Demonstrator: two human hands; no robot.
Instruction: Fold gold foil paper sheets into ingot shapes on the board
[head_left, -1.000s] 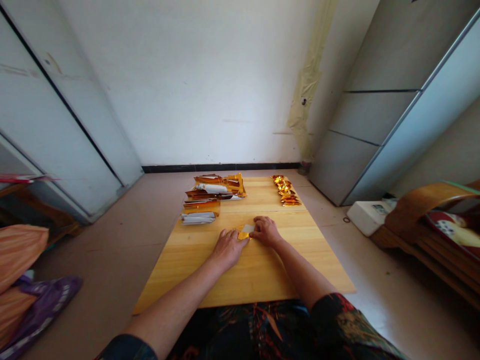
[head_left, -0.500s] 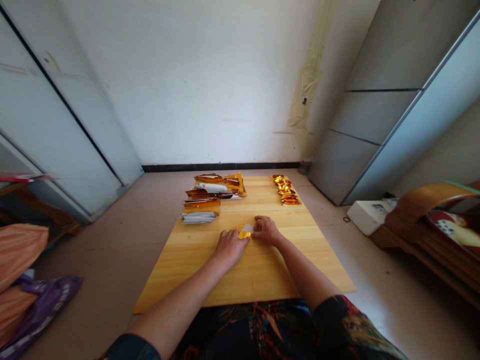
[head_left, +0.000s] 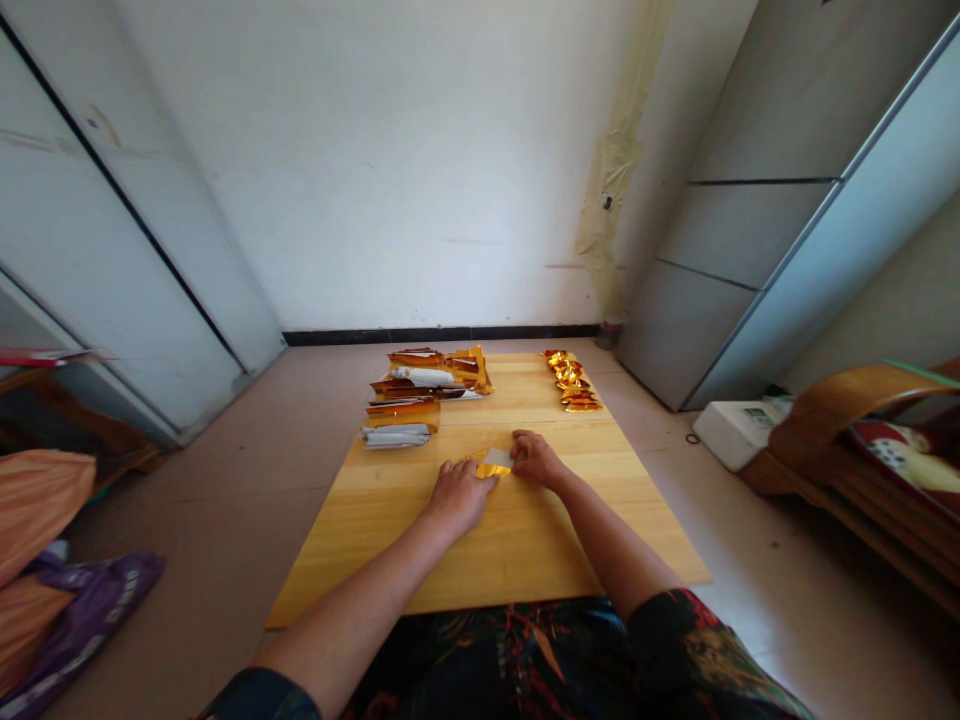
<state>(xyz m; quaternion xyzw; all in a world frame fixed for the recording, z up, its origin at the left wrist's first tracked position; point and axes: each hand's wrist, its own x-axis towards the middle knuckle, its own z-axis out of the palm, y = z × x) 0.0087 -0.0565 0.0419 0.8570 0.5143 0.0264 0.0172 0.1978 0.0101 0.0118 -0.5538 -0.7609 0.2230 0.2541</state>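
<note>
Head cam: right hand (head_left: 536,462) has slid slightly outward, so more of the gold foil piece (head_left: 493,471) and its pale patch (head_left: 498,457) shows between the grips. My guess: left hand (head_left: 463,497) is steadying it, fingers on its left end. Right's fingertips are at the opposite edge. Can't tell if either's actually pinching; fingers hide the contact.
</note>
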